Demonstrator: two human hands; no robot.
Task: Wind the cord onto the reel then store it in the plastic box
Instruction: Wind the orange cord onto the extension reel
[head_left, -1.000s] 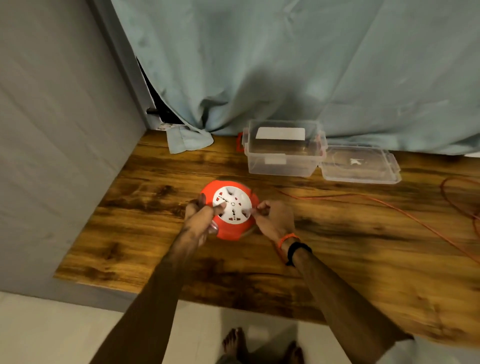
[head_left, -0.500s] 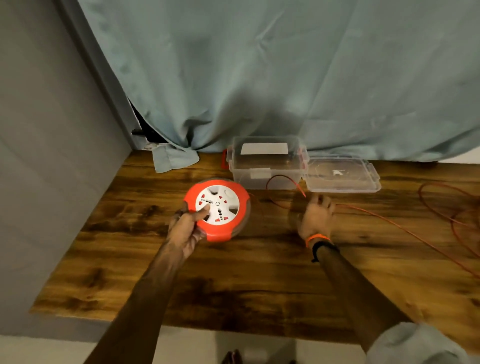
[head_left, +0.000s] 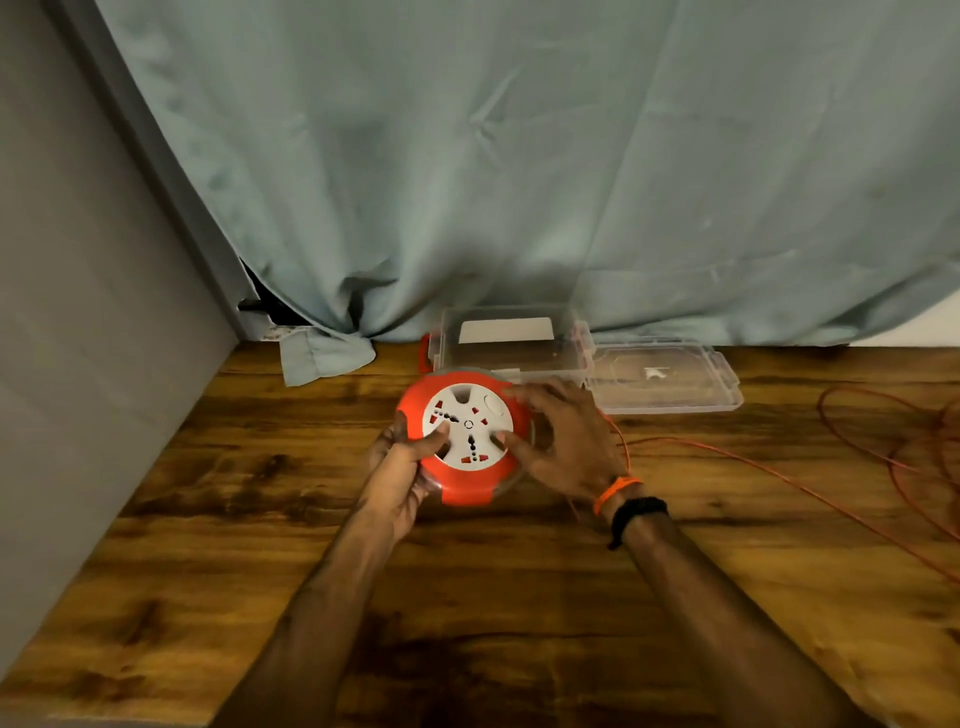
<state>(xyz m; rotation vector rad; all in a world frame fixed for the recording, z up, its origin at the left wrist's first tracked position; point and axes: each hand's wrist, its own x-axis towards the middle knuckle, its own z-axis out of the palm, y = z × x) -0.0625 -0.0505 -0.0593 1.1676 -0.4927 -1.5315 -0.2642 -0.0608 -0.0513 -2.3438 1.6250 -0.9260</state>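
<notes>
behind reel (head_left: 464, 441): open plastic box (head_left: 511, 345), lid (head_left: 665, 382) beside (cord (head_left: 779, 475) trailing right).

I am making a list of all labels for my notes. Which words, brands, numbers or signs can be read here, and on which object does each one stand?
No text can be read.
White rectangular label on the clear plastic box: appears blank.
White socket face of the round orange cord reel: only socket holes and red marks, blurred.
Clear plastic lid: one small white mark, unreadable.
</notes>
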